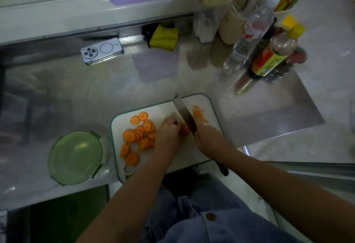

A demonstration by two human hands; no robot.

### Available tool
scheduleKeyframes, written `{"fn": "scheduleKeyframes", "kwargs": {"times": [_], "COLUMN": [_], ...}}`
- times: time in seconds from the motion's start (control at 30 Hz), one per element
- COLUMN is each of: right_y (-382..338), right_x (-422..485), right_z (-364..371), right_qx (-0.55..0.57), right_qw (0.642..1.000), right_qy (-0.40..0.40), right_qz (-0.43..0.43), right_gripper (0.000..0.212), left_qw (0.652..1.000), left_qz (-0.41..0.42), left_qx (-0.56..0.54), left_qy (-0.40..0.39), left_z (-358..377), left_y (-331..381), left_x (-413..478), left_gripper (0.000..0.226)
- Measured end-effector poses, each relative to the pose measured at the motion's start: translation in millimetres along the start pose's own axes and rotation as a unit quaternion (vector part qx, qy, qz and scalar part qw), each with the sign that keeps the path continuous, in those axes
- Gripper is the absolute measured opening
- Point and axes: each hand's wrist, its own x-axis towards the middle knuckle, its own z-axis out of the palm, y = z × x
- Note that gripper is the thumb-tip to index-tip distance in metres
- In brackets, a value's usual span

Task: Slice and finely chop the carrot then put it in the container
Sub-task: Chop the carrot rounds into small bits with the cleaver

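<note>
Your right hand (208, 137) grips knife (184, 113). Left hand (169, 130), fingers curled, pins carrot piece (185, 129) on board (188, 152). Slices (139, 135) at its 9 o'clock, chopped bits (198, 113) at 1, container (75, 156) 9 o'clock off board.

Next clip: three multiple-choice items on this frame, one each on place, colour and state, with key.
1. The round green container stands where relative to the white green-rimmed cutting board? A on it; B left of it; C right of it.
2. The folded cloth by the back wall is: A red; B yellow; C blue.
3. The right hand is: A gripping the steel knife; B flat on the board; C hanging idle.
Key: B, it sits beyond the board's left edge; B, plainly yellow; A, its fingers close round the knife.
</note>
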Motion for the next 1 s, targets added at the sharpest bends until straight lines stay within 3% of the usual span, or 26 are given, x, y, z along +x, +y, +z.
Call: {"fn": "scheduleKeyframes", "kwargs": {"times": [0.17, 0.33, 0.5, 0.63, 0.83, 1.0], "right_y": [-2.9, -1.7, -6.9, -11.8, -13.5, -15.8], "right_x": [3.3, 11.5, 8.4, 6.2, 5.7, 4.9], "right_z": [3.8, 1.2, -6.7, -7.1, 3.0, 7.8], "right_qx": [-0.044, 0.038, 0.025, -0.003, -0.022, -0.010], "right_qw": [0.999, 0.999, 0.999, 1.000, 1.000, 1.000], "right_qy": [-0.005, 0.025, 0.029, 0.000, -0.008, 0.002], "right_qz": [0.000, 0.005, -0.014, -0.016, 0.009, 0.013], "right_gripper": [0.055, 0.056, 0.055, 0.044, 0.052, 0.042], "left_qw": [1.000, 1.000, 1.000, 0.999, 0.998, 0.996], "left_qz": [0.011, -0.007, -0.013, -0.005, -0.015, -0.004], "left_qx": [-0.020, -0.001, -0.011, -0.023, -0.044, -0.081], "left_qy": [-0.001, 0.001, 0.023, 0.031, 0.033, 0.042], "left_z": [-6.6, 5.3, 1.7, 5.9, 12.5, 9.2], "left_y": [1.6, -5.8, -3.3, -4.6, -8.5, -4.9], "left_x": [-3.0, 0.6, -2.6, -0.9, -0.2, 0.5], "left_gripper": [0.011, 0.024, 0.004, 0.001, 0.011, 0.021]}}
